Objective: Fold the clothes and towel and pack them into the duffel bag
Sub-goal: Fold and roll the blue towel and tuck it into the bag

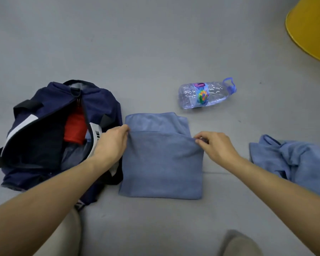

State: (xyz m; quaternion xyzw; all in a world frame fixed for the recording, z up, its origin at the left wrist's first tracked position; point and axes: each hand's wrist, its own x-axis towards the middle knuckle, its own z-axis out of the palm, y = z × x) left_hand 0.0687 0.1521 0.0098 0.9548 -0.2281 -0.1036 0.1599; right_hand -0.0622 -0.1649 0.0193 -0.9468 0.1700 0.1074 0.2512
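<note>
A blue towel [162, 163] lies partly folded on the grey floor in front of me, its near layer doubled over the far one. My left hand [112, 143] pinches the upper left corner of the top layer. The upper right corner is pinched by my right hand [213, 145]. To the left sits the navy duffel bag [35, 145], unzipped, with a red garment [75, 129] and dark clothes showing inside. A crumpled blue garment [294, 161] lies on the floor at the right.
A clear plastic water bottle [205, 95] lies on its side beyond the towel. A yellow round object [310, 28] fills the top right corner. My knees show at the bottom edge.
</note>
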